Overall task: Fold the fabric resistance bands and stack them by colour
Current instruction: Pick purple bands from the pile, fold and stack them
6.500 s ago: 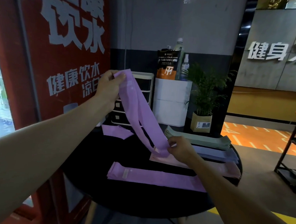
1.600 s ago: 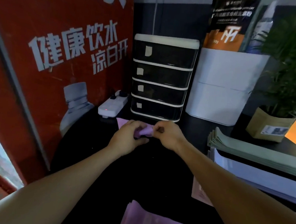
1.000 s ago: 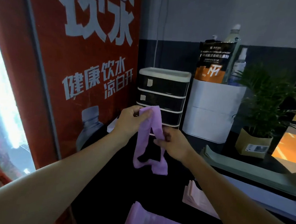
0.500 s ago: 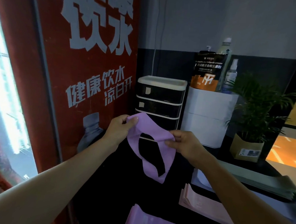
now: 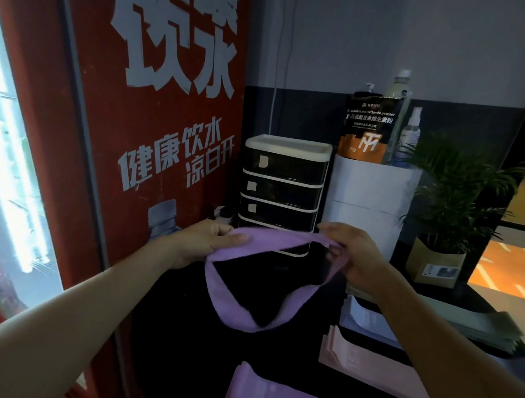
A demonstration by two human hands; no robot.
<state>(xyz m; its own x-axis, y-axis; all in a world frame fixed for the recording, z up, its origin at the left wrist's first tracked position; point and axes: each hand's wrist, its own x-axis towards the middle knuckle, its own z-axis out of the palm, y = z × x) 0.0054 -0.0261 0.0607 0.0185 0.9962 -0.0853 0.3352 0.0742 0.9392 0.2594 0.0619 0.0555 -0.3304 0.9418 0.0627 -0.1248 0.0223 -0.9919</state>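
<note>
I am holding a purple fabric resistance band (image 5: 268, 280) in the air above a dark table (image 5: 182, 348), in front of a small black drawer unit (image 5: 282, 187). My left hand (image 5: 202, 241) is pinching one end of the loop, thumb laid over the cloth. My right hand (image 5: 353, 255) is gripping the other end, fingers curled around it. The top edge is running fairly taut between my hands while the lower half is sagging in a soft open curve. It looks light, limp and slightly stretchy, so I judge that pinching both ends and drawing it flat should give a clean fold. Nearer me, another purple band (image 5: 272, 395) and a pink stack (image 5: 367, 364) are lying flat on the table.
</note>
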